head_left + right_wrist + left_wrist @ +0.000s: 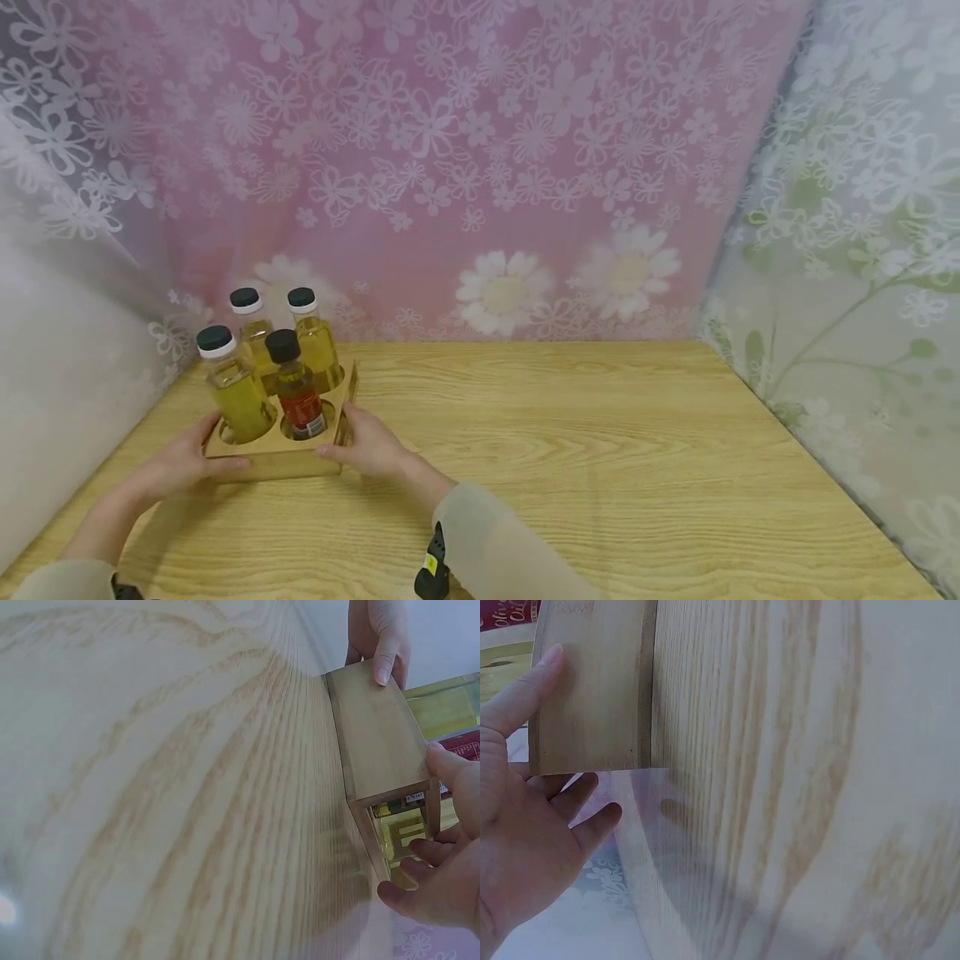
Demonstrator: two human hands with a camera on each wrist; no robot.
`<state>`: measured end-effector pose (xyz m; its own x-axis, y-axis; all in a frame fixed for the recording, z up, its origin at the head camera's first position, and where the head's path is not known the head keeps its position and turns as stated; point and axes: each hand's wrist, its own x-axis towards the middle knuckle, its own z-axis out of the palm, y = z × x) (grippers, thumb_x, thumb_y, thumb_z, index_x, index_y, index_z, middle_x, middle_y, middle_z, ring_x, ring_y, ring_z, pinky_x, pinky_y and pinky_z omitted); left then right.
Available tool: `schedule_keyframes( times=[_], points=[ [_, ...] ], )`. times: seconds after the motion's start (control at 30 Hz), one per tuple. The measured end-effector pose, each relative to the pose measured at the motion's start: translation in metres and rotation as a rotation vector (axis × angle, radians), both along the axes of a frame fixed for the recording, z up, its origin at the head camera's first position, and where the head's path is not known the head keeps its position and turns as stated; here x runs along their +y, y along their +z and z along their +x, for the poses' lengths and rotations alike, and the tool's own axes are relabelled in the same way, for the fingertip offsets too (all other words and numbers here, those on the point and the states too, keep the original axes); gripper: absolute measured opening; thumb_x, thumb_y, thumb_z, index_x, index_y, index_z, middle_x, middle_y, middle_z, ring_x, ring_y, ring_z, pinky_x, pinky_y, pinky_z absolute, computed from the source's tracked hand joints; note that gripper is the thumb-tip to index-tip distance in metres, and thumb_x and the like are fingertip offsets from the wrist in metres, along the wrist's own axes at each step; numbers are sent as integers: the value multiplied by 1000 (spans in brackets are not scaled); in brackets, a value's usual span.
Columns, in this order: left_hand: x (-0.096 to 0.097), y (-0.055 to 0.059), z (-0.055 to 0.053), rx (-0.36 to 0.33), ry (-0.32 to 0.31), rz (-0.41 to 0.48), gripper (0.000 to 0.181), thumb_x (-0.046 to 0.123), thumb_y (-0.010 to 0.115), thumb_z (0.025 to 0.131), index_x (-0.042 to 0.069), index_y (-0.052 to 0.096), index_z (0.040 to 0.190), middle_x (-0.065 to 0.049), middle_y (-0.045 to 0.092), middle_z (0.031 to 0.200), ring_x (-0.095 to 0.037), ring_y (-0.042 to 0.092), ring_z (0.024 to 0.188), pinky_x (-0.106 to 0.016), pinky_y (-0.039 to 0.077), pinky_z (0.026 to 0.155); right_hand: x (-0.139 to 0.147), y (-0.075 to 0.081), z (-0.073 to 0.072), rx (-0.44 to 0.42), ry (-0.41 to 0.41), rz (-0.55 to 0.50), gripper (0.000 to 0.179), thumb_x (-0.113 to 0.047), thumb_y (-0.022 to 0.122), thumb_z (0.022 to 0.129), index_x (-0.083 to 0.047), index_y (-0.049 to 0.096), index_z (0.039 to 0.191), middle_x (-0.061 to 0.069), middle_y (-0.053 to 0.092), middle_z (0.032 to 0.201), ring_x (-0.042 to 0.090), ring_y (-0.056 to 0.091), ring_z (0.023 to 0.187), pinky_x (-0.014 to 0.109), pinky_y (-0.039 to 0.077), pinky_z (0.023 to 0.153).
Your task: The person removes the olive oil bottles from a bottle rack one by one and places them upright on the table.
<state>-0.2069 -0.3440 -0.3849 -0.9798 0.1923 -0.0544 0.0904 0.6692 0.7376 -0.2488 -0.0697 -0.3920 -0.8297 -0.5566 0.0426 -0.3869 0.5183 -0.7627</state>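
Note:
A wooden bottle rack (277, 467) stands at the left of the table, with round holes in its top board. In it are three clear bottles of yellow oil with black caps and white collars: one at front left (238, 407), two behind. At front right is a smaller black-capped bottle (302, 407) with a red label. My left hand (176, 463) holds the rack's left end, thumb along the front panel (592, 697). At the other end, my right hand (375, 446) grips the front corner; in the right wrist view its fingers (416, 889) lie by the rack's open side.
A wood-grain table (585, 433) runs under the rack and to its right. Pink flowered curtain (480, 167) hangs behind the table's back edge. Pale curtains flank it, the left one (75, 333) close to the rack and my left arm.

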Motion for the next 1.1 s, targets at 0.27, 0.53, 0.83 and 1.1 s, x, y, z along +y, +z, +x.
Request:
schedule_keyframes(
  times=[0.27,0.53,0.83,1.1],
  points=[
    [1,0,-2,19,-23,43,100,20,71,82,-20,-2,138,-47,3,137,-64,6,123,-72,13,94,1,0,1,-66,-38,-33,79,-37,67,85,-3,28,145,7,32,147,18,33,132,30,32,104],
    [0,2,-2,14,-22,11,99,21,71,81,-23,1,137,-48,5,136,-65,9,121,-72,15,92,5,-2,-2,-57,6,-20,79,-38,67,85,-4,28,146,4,31,148,16,33,132,28,32,104],
    [0,0,2,17,-22,35,97,19,70,81,-23,3,137,-48,6,136,-64,8,123,-71,14,94,7,-4,-2,-71,17,-13,77,-38,67,85,-9,29,146,1,33,147,15,37,129,28,35,102],
    [6,5,0,28,-26,-23,96,25,70,82,-23,7,136,-47,12,136,-63,14,122,-69,21,94,12,-4,-5,-88,3,-45,78,-38,67,84,-8,30,146,2,33,147,16,36,130,29,35,102]
  ],
)
